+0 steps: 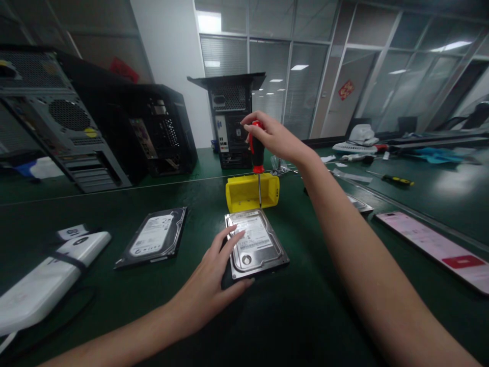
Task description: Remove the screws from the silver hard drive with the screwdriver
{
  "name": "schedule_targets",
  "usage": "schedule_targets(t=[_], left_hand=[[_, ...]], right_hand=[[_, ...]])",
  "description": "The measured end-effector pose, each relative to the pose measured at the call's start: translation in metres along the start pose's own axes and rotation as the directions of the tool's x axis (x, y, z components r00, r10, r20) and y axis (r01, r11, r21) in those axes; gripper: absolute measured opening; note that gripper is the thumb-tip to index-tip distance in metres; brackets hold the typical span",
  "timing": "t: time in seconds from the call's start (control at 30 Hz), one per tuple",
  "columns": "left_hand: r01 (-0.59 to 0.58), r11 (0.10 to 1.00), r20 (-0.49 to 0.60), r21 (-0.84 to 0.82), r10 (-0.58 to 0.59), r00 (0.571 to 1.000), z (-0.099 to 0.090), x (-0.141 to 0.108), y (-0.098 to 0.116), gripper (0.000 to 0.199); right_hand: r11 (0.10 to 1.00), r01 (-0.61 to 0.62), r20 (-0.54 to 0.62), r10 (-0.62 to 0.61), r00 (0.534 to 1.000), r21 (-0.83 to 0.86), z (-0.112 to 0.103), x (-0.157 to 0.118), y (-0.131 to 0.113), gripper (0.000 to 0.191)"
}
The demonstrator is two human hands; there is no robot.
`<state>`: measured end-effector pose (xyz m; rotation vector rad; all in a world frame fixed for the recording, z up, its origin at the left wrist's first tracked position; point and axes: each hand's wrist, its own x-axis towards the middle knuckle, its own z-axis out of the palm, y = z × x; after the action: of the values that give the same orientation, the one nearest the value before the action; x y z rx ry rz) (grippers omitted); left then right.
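A silver hard drive (256, 242) with a white label lies on the dark green table in front of me. My left hand (214, 270) rests on its left and front edges, fingers apart, two fingertips over the label. My right hand (267, 133) grips the top of a red and black screwdriver (258, 155), held upright. The screwdriver's tip meets the drive's far edge, near its right corner. Just behind the drive sits a yellow plastic bin (248, 193). To the left, a second hard drive (155, 235) with a black rim lies flat.
Open computer cases (87, 117) stand at the back left, another case (233, 120) behind the bin. A white device (57, 275) with a black strap lies at left. On the right are a phone (435, 247), a partly hidden drive (359, 203) and a yellow-black screwdriver (397, 180).
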<state>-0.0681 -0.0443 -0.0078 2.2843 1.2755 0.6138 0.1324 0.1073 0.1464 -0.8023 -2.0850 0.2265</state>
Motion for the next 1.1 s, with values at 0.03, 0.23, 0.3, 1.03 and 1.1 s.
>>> schedule_targets(t=[0.03, 0.23, 0.3, 1.03, 1.1], left_hand=[[-0.001, 1.000, 0.005, 0.001, 0.001, 1.000, 0.0001, 0.0001, -0.0005, 0.070], [-0.007, 1.000, -0.040, -0.010, 0.007, 0.999, 0.0015, -0.0007, -0.0011, 0.070], [0.000, 1.000, -0.016, -0.004, 0.000, 1.000, 0.0008, -0.0007, -0.0007, 0.071], [0.030, 0.999, 0.030, 0.018, -0.031, 0.999, -0.0038, 0.0004, 0.0026, 0.071], [0.036, 0.999, 0.041, 0.020, -0.037, 0.998, -0.0044, 0.0008, 0.0032, 0.071]], right_hand=[[1.000, 0.006, -0.005, -0.006, 1.000, -0.006, 0.0001, -0.0003, 0.0010, 0.019], [0.997, 0.017, -0.035, -0.020, 0.999, -0.081, -0.0016, -0.0001, 0.0051, 0.016], [0.995, 0.043, -0.038, -0.046, 0.998, -0.085, -0.0024, 0.0006, 0.0055, 0.020], [0.986, 0.046, -0.043, -0.054, 0.998, -0.162, 0.0005, -0.0020, 0.0038, 0.039], [0.987, 0.026, -0.032, -0.032, 0.999, -0.161, -0.0004, -0.0021, 0.0027, 0.036]])
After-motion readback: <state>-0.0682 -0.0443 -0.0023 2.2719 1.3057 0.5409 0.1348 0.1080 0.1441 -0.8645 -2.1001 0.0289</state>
